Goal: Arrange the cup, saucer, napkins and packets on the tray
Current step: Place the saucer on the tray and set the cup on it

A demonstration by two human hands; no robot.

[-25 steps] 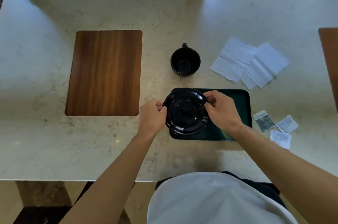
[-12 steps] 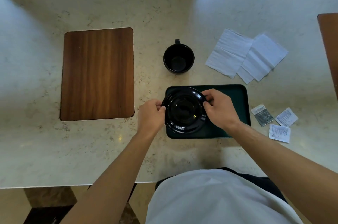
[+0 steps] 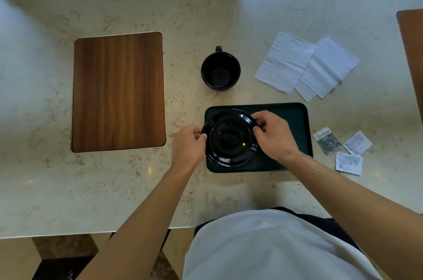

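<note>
Marble table [image 3: 206, 16]: inset wood panel [image 3: 117, 92] at left, clear of the work. Dark green tray [image 3: 295, 119] sits near-centre. Napkins [image 3: 306, 66], two sheets overlapping, lie far-right of the tray, off it. Black saucer [image 3: 230, 139] covers the tray's left end, its left rim out to or just past the tray's left edge. Can't tell if it's fully seated or a touch above. Cup [image 3: 220, 71] stands upright just beyond the tray, empty, handle pointing far. Left hand [image 3: 187, 144] pinches the saucer's left rim, right hand [image 3: 274, 135] pinches the right rim. Two-sided grip likely keeps it level and lets it be centred for the cup. Three packets [image 3: 343, 149] are scattered right of the tray. Right forearm crosses the tray's near-right corner; the open right half looks reserved for napkins and packets. Nothing blocks the cup.
</note>
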